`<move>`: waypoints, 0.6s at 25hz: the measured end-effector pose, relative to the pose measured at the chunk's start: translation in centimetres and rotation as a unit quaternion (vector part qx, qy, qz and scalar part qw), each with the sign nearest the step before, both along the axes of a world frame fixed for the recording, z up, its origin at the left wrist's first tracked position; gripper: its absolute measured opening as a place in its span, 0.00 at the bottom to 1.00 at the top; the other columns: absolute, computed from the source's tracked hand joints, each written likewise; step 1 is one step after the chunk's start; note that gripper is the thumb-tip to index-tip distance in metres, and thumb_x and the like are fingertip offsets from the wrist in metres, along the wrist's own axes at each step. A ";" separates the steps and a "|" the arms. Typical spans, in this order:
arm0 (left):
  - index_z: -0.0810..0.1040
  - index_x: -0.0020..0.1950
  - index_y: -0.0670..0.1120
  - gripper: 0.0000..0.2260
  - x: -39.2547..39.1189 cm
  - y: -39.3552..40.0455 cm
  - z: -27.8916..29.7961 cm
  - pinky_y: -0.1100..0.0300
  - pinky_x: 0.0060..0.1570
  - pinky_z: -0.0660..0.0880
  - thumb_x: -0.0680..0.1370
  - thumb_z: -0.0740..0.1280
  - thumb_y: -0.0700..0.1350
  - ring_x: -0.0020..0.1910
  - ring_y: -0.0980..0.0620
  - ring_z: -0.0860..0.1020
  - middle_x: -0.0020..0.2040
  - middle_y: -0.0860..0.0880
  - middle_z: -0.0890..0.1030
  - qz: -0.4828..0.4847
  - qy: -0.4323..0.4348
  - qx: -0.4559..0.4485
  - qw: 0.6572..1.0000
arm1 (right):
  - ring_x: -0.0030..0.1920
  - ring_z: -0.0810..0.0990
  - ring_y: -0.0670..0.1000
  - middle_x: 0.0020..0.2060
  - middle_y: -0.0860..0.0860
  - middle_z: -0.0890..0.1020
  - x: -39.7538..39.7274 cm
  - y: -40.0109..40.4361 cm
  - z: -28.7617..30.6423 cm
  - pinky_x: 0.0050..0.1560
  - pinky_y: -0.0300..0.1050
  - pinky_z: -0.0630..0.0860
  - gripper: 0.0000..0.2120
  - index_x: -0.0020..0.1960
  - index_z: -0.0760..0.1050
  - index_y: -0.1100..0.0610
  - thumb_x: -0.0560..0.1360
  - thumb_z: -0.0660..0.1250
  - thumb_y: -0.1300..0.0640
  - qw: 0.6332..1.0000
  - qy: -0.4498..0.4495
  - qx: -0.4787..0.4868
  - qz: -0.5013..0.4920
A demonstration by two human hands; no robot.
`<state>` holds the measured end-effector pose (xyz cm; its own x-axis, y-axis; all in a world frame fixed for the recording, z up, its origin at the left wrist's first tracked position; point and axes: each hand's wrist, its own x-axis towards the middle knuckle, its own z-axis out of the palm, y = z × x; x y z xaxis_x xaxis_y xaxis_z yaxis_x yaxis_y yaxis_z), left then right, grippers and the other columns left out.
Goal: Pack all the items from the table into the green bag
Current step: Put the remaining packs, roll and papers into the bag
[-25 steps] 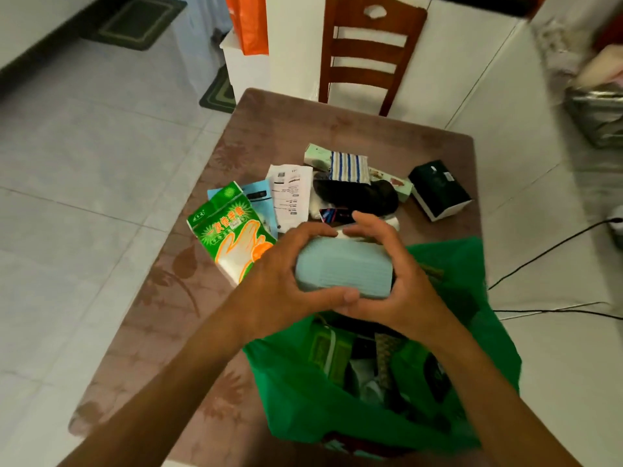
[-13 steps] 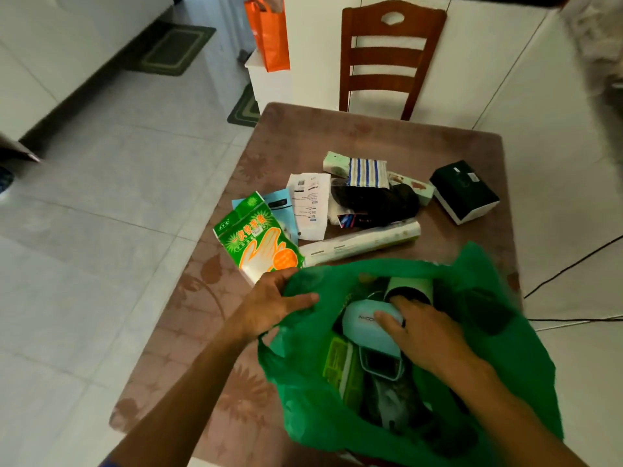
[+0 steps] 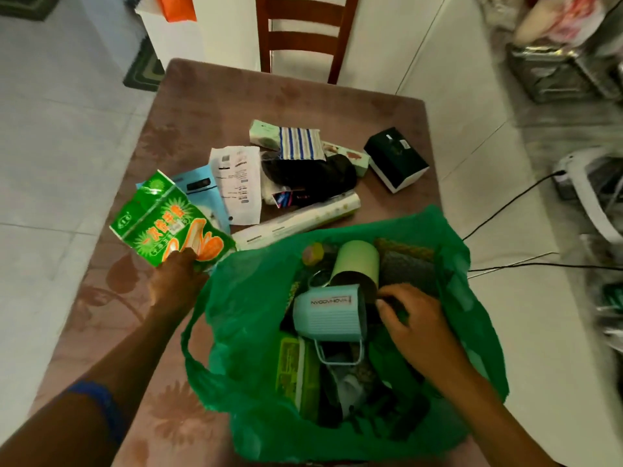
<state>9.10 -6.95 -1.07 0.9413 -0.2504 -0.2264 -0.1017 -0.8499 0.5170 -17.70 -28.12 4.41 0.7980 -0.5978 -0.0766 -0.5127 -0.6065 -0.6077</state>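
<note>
Head view, read left to right. The left hand (image 3: 173,286) grips the near edge of a green glove packet (image 3: 168,220), printed with yellow characters too blurred to read and an orange glove motif; the packet sits tilted at the left side of the brown floral table (image 3: 256,96). Behind it lies a pale blue card pack (image 3: 199,187), partly covered by a white printed slip (image 3: 237,182) bearing barcodes and small text that cannot be read. A long white roll (image 3: 296,220) lies just beyond the bag's far rim. Above it rests a black bundle (image 3: 310,176), with a blue-striped white pouch (image 3: 300,143) overlapping a pale green box (image 3: 264,133). Farther right stands a dark green box with a white base (image 3: 396,158), apart from the pile.

The green bag (image 3: 249,315) stands open at the near edge of the table. Inside, a light blue mug (image 3: 328,313) lies on its side, its lettering seen inverted and not surely legible; a pale green cup (image 3: 359,261) lies behind it, a yellow-green labelled box (image 3: 296,372) sits at the left, and a dark grey pad (image 3: 409,271) at the right. The right hand (image 3: 418,326) is inside the bag with fingers curled, the fingertips pinching something dark beside the mug's rim; what it is cannot be told.

A wooden chair (image 3: 303,35) stands beyond the table.
</note>
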 end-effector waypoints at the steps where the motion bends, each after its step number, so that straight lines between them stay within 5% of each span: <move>1: 0.77 0.47 0.36 0.07 0.5 0.5 1.1 0.50 0.43 0.69 0.74 0.66 0.40 0.48 0.32 0.78 0.46 0.31 0.79 0.031 -0.023 -0.016 0.999 | 0.49 0.78 0.49 0.47 0.51 0.80 -0.1 -0.2 0.2 0.51 0.45 0.76 0.06 0.51 0.79 0.57 0.75 0.68 0.61 1.000 -0.010 0.006 -0.014; 4: 0.73 0.36 0.42 0.04 2.2 3.0 4.9 0.55 0.32 0.68 0.68 0.67 0.40 0.35 0.42 0.77 0.33 0.40 0.76 0.117 -0.090 -0.103 0.984 | 0.50 0.77 0.45 0.48 0.47 0.81 0.4 -0.5 2.0 0.51 0.37 0.73 0.07 0.52 0.79 0.52 0.75 0.68 0.61 0.996 -0.050 0.048 -0.050; 6: 0.75 0.37 0.41 0.03 1.8 3.9 9.1 0.59 0.28 0.68 0.65 0.66 0.38 0.31 0.52 0.72 0.31 0.46 0.75 0.109 -0.079 -0.247 0.960 | 0.51 0.79 0.44 0.49 0.46 0.82 1.4 -0.8 3.4 0.51 0.41 0.77 0.09 0.53 0.79 0.50 0.75 0.69 0.59 0.987 -0.072 0.126 -0.065; 8: 0.77 0.35 0.41 0.07 -0.5 3.4 13.7 0.63 0.28 0.70 0.61 0.63 0.33 0.29 0.54 0.74 0.30 0.50 0.79 0.088 0.013 -0.402 0.911 | 0.54 0.80 0.47 0.52 0.46 0.82 3.1 -0.8 4.7 0.52 0.44 0.79 0.14 0.57 0.77 0.49 0.73 0.71 0.58 0.960 -0.110 0.250 -0.062; 10: 0.80 0.38 0.40 0.14 -3.5 1.6 15.8 0.58 0.34 0.73 0.58 0.60 0.31 0.38 0.46 0.80 0.40 0.46 0.84 0.042 0.150 -0.488 0.859 | 0.59 0.80 0.50 0.56 0.47 0.82 4.5 -0.8 6.1 0.51 0.44 0.79 0.23 0.62 0.73 0.49 0.69 0.74 0.53 0.887 -0.170 0.426 -0.051; 13: 0.78 0.40 0.33 0.15 -8.9 -1.1 13.6 0.53 0.40 0.71 0.54 0.64 0.33 0.41 0.41 0.77 0.42 0.38 0.80 -0.024 0.309 -0.418 0.854 | 0.54 0.83 0.52 0.56 0.51 0.84 4.2 -2.2 6.7 0.51 0.51 0.82 0.36 0.64 0.72 0.53 0.59 0.81 0.50 0.760 -0.254 0.592 -0.084; 15: 0.80 0.44 0.40 0.14 -11.7 -2.0 11.3 0.57 0.40 0.76 0.60 0.68 0.32 0.40 0.47 0.79 0.42 0.44 0.82 -0.076 0.346 -0.320 0.879 | 0.47 0.85 0.51 0.55 0.56 0.84 2.9 -3.6 6.7 0.44 0.49 0.83 0.24 0.57 0.77 0.55 0.63 0.78 0.61 0.783 -0.233 0.554 -0.160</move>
